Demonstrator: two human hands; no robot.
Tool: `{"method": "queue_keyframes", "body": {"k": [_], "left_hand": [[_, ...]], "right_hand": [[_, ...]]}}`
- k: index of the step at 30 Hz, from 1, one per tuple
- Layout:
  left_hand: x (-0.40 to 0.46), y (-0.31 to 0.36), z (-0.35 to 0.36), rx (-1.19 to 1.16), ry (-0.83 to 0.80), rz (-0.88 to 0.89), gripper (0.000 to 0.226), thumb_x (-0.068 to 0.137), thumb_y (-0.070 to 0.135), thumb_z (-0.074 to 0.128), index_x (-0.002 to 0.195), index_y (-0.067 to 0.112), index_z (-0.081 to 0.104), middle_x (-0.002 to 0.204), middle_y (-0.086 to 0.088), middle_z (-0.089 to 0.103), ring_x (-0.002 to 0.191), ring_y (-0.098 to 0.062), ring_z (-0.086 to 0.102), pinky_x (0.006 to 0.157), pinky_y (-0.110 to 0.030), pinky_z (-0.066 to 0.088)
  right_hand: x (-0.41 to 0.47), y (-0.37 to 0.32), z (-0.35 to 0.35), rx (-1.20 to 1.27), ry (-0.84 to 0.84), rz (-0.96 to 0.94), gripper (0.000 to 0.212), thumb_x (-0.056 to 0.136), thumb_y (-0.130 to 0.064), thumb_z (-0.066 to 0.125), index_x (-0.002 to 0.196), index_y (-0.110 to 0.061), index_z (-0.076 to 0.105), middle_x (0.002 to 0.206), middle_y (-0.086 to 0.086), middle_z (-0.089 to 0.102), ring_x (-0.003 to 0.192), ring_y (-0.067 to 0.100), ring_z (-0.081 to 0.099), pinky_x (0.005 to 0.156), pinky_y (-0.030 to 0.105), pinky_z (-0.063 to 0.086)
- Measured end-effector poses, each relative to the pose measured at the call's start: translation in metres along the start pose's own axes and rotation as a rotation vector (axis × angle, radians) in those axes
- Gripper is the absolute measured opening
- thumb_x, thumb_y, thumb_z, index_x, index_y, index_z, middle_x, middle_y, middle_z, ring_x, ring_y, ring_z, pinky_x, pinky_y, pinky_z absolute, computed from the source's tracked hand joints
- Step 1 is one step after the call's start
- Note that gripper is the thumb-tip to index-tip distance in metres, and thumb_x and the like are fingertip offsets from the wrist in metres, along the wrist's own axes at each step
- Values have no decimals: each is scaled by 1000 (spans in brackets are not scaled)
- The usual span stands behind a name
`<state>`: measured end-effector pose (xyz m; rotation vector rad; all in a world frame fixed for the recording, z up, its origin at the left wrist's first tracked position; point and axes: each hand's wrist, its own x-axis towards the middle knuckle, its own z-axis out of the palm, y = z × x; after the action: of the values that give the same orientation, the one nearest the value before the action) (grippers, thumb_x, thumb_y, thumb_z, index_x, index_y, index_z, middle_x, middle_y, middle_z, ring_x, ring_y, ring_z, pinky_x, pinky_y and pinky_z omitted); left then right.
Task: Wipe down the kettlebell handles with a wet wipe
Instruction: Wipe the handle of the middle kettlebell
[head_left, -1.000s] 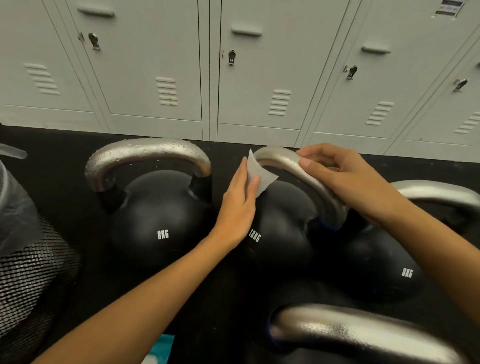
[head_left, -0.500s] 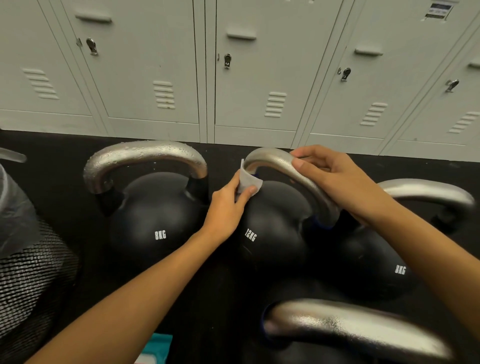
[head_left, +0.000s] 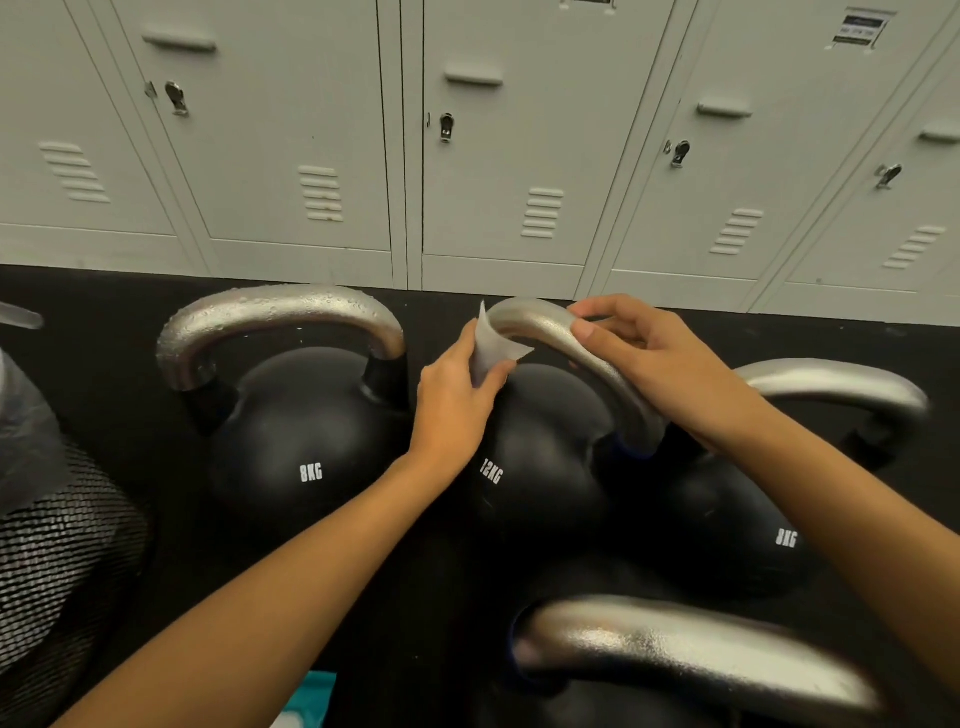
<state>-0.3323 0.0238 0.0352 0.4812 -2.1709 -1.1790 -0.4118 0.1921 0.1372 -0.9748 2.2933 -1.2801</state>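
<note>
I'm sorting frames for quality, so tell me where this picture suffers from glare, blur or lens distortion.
Head view: the wide-angle lens bends the lockers outward toward the edges; the nearest handle at the bottom is soft and streaked with bright glare; droplets glint on the left 8KG kettlebell's handle; the wet wipe in the left hand stays fairly sharp; the black floor swallows shadow detail.
</note>
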Motion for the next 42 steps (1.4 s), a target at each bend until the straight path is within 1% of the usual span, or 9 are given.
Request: {"method": "queue_keyframes", "body": {"k": [4, 9, 14, 19, 28, 32, 34, 38, 42], "left_hand": [[-5, -11, 2, -111, -104, -134, 51, 91, 26, 65, 139, 19, 49, 113, 1, 69, 108, -9, 63, 98, -24, 47], [0, -6, -7, -139, -209, -186, 44, 98, 19, 52, 142, 19, 45, 110, 6, 64, 111, -12, 59, 80, -2, 40], [12, 33, -14, -461, -268, -194, 71, 84, 39, 39, 152, 24, 27, 150, 9, 34, 134, -2, 30, 105, -20, 23], [35, 59, -17, -255, -327, -54, 54, 100, 52, 21, 112, 26, 67, 116, 3, 63, 113, -13, 54, 101, -28, 36], [49, 17, -19, -191, -378, -423, 46, 105, 36, 25, 116, 11, 62, 110, -6, 64, 104, -11, 54, 89, -20, 26], [53, 47, -20, -106, -347, -262, 40, 101, 38, 32, 101, 12, 63, 96, -5, 62, 91, -20, 53, 74, -27, 35], [49, 64, -14, 12, -319, 25, 34, 97, 37, 33, 81, 14, 53, 80, -1, 53, 79, -20, 46, 72, -31, 36], [21, 74, 9, 430, -141, 518, 34, 98, 34, 31, 80, 18, 56, 78, 6, 49, 81, -25, 50, 96, -45, 36], [-12, 83, 35, 640, -91, 829, 33, 97, 30, 35, 94, 13, 63, 93, -6, 61, 98, -27, 56, 114, -50, 20]], "right_hand": [[-1, -1, -1, -1, -5, 3, 27, 96, -43, 56, 120, -32, 61, 98, -8, 73, 96, 9, 67, 92, 28, 49], [0, 1, -2, -23, -15, 13, 29, 95, -46, 56, 122, -34, 60, 103, -8, 72, 102, 12, 66, 98, 35, 49], [-2, -2, -6, -22, -10, 1, 26, 97, -45, 53, 117, -34, 65, 102, -13, 71, 95, 4, 65, 90, 23, 48], [-6, -1, -13, 4, 119, -16, 35, 103, -46, 37, 113, -29, 66, 105, -9, 70, 93, 6, 66, 88, 21, 49], [-16, 8, -31, 101, 149, 89, 32, 103, -41, 39, 108, -25, 66, 107, -1, 70, 88, 11, 70, 77, 23, 53], [-20, 14, -32, 43, 121, 94, 20, 101, -27, 52, 114, -24, 67, 106, -7, 71, 89, 3, 68, 68, 12, 50], [-20, 16, -32, 34, 131, 88, 19, 100, -23, 54, 112, -25, 68, 106, -7, 71, 91, 3, 68, 69, 11, 49], [-17, 17, -34, 70, 223, 35, 18, 98, -15, 56, 101, -28, 68, 102, -2, 73, 96, 12, 69, 86, 29, 54], [-15, 12, -39, 141, 328, 2, 19, 99, -9, 53, 102, -21, 67, 97, -1, 72, 89, 10, 67, 82, 26, 55]]}}
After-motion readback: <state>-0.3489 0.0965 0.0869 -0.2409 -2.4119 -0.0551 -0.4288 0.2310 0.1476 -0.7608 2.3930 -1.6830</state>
